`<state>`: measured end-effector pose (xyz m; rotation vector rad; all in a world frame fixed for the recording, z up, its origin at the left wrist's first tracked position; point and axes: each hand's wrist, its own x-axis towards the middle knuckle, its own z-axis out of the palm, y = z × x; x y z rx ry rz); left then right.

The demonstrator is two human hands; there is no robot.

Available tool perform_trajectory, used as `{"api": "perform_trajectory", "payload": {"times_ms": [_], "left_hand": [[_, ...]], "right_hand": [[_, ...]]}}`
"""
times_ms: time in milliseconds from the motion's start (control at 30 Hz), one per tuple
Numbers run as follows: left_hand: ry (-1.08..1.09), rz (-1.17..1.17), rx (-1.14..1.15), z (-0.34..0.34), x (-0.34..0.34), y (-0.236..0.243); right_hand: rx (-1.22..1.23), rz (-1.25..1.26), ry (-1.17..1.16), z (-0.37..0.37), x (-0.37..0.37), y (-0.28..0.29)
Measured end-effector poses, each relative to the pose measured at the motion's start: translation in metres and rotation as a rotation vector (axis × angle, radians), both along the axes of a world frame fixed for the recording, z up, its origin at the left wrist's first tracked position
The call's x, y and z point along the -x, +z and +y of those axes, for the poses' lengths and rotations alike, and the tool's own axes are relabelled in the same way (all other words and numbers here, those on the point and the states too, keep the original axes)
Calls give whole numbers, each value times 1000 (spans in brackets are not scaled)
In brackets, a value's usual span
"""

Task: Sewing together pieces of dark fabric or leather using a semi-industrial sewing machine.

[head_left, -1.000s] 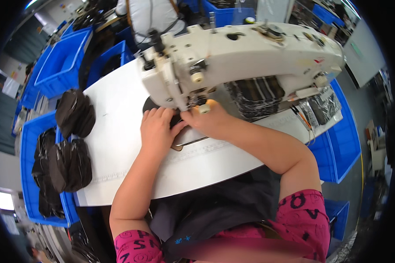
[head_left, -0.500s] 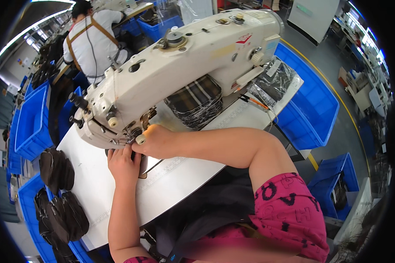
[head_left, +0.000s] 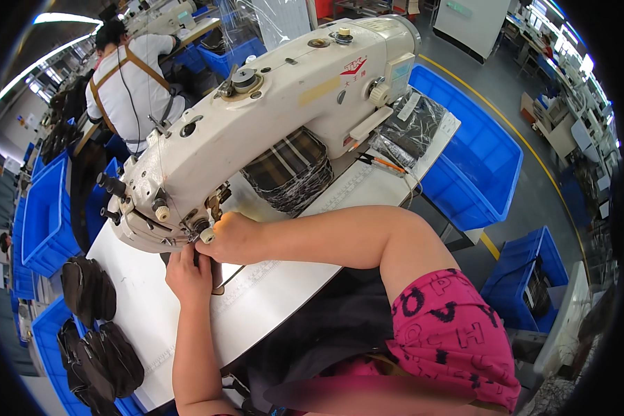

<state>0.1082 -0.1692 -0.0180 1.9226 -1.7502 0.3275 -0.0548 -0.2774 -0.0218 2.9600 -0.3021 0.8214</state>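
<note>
A white industrial sewing machine (head_left: 270, 111) stands on the white table (head_left: 139, 312). Under its needle area is a dark piece (head_left: 213, 270), mostly hidden. My left hand (head_left: 188, 277) has its fingertips pressed on that piece. My right hand (head_left: 232, 237) is closed at the needle, beside the left, its fingertips hidden behind the machine's knob; what it holds I cannot make out. Behind my right hand lies a stack of plaid fabric pieces (head_left: 288, 173) under the machine arm. Black pouches (head_left: 89, 291) lie on the table's left edge.
Blue bins stand at left (head_left: 45, 215), right (head_left: 464, 166) and lower right (head_left: 513, 284). A co-worker (head_left: 135, 90) in a white top sits with back to me beyond the machine. A plastic-wrapped bundle (head_left: 409, 121) and orange-handled tools (head_left: 388, 164) lie at the table's right end.
My view has swung, so the machine and both hands appear farther left and the co-worker shows more fully. Both hands remain at the needle area.
</note>
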Motion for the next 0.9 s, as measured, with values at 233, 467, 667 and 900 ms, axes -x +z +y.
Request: {"api": "perform_trajectory", "payload": {"times_ms": [233,467,667,900], "left_hand": [[-30,61,-26,1,5,10],[-117,168,-54,5,-2,21],[-145,219,-55,7,-6,18],[-101,106,-14,5,1,16]], "right_hand": [[-56,-188,-6,-10,-7,-12],[-415,145,-109,-8,3,8],[-287,50,-100,-6,9,7],[-13,-44,-56,-1,0,1]]}}
